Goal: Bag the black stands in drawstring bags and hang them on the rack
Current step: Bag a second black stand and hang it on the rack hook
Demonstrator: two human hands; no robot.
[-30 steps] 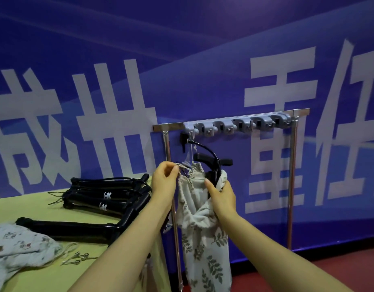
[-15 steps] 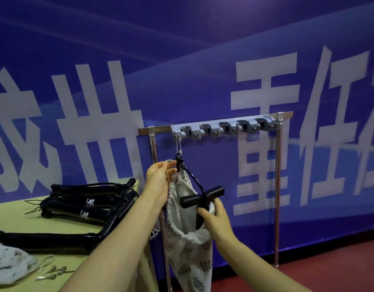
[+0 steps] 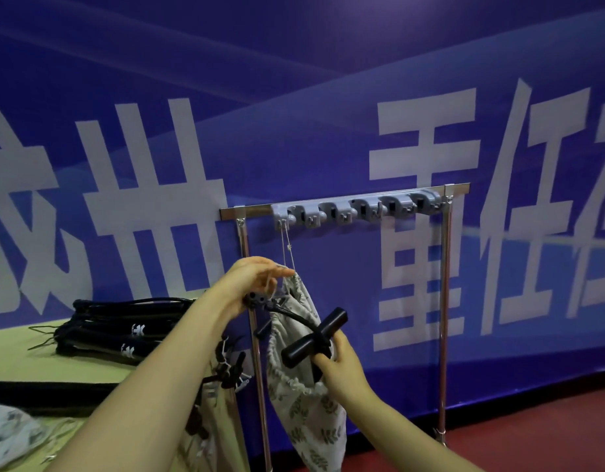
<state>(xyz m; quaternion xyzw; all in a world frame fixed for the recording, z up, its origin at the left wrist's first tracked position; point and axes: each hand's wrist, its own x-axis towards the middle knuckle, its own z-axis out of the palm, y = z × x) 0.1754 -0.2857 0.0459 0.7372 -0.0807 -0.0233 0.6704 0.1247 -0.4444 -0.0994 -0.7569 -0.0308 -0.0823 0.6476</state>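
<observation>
A leaf-print drawstring bag [image 3: 308,413] hangs by its cord [image 3: 287,247] from the leftmost hook of the grey hook bar [image 3: 355,207] on the metal rack [image 3: 444,301]. A black stand [image 3: 314,335] sticks out of the bag's mouth, its T-shaped handle tilted. My left hand [image 3: 257,284] pinches the cord and the bag's gathered rim at the top. My right hand [image 3: 342,366] grips the bag and the stand just below the handle.
Several more black stands [image 3: 124,325] lie piled on the yellow-green table [image 3: 18,356] at left, with another patterned bag [image 3: 11,434] at the near left corner. A blue banner wall stands behind the rack. Red floor [image 3: 532,447] lies to the right.
The bag has dropped lower and now hangs on a longer stretch of cord from the hook. The stand's handle has tilted outward. Both hands moved down with the bag.
</observation>
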